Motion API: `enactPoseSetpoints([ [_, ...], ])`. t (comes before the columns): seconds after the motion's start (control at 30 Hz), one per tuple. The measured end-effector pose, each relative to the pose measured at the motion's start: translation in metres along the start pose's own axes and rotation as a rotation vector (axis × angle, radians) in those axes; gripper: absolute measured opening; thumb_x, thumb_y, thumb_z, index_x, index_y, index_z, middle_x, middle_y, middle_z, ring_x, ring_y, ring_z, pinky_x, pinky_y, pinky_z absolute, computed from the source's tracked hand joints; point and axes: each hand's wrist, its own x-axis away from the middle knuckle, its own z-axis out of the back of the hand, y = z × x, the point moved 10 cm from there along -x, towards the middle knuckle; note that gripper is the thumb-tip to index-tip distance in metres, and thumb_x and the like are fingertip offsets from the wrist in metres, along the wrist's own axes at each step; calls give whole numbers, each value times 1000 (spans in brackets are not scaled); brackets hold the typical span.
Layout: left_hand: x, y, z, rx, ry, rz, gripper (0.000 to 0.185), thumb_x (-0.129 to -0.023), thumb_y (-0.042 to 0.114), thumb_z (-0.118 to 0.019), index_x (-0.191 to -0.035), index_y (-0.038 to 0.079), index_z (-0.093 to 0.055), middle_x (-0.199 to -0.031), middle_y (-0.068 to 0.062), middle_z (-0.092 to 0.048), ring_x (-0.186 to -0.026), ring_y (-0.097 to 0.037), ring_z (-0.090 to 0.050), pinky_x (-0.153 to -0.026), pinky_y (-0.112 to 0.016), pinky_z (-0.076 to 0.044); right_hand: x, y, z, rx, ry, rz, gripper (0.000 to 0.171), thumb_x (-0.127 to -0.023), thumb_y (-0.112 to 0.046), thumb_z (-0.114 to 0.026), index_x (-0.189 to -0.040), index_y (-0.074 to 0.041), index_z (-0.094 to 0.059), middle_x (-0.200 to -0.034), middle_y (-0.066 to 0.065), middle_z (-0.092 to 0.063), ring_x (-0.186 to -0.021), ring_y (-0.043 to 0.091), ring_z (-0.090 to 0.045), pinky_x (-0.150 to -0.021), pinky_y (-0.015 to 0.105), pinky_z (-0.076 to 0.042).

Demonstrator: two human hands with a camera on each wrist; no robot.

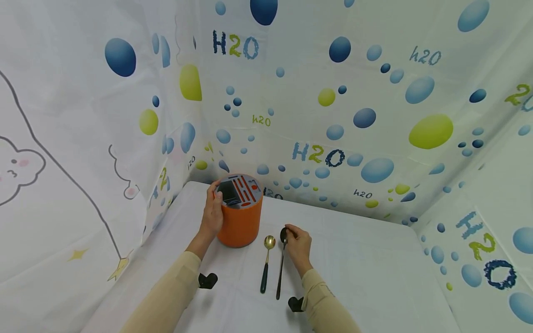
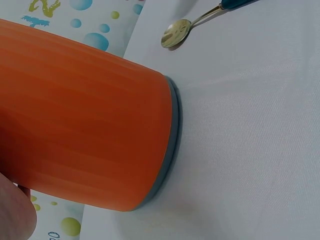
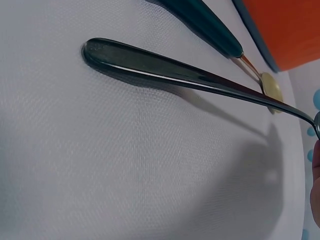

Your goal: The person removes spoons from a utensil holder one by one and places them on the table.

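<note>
Landmark: a tall orange cylindrical utensil holder (image 1: 239, 217) with a grey slotted top stands upright on the white cloth-covered table (image 1: 366, 273), towards the table's far left corner.

Left hand: the left hand (image 1: 213, 213) is wrapped around the left side of the orange holder, thumb up at the grey rim, fingers curled against the wall. In the left wrist view the orange wall (image 2: 85, 120) fills most of the picture, with its grey base ring sitting flat on the cloth.

Right hand: the right hand (image 1: 298, 243) lies just right of and in front of the holder, fingertips pinching the bowl end of a long dark glossy metal spoon (image 1: 281, 266).

Dark spoon: its bowl end is lifted slightly in the pinch, while the handle end (image 3: 100, 52) rests on the cloth, pointing away from the holder towards the person.

Second spoon: a gold-bowled spoon with a dark green handle (image 1: 266, 262) lies flat on the cloth between the holder and the dark spoon, just beside the dark spoon and apart from it, its bowl (image 2: 175, 34) nearest the holder.

Surroundings: white curtains printed with blue and green bubbles and "H2O" lettering (image 1: 318, 155) hang behind the holder and around the table.
</note>
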Motion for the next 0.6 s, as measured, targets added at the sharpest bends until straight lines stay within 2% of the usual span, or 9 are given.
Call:
enactPoseSetpoints([
  [0.2, -1, -2, 0, -17, 17, -13, 50, -114, 40, -22, -163, 29, -19, -161, -11, -37, -146, -32, -36, -127, -61, -20, 0, 2, -2, 4, -1, 8, 19, -97, 2, -66, -111, 3, -78, -107, 17, -79, -88, 22, -72, -67, 17, -53],
  [0.6, -1, -4, 1, -31, 22, 0, 51, -114, 44, -22, -163, 31, -19, -161, -10, -36, -147, -31, -36, -127, -60, -20, 1, 7, -6, 36, -22, 19, 20, -98, 0, -66, -113, 1, -78, -108, 15, -79, -87, 19, -70, -68, 20, -54],
])
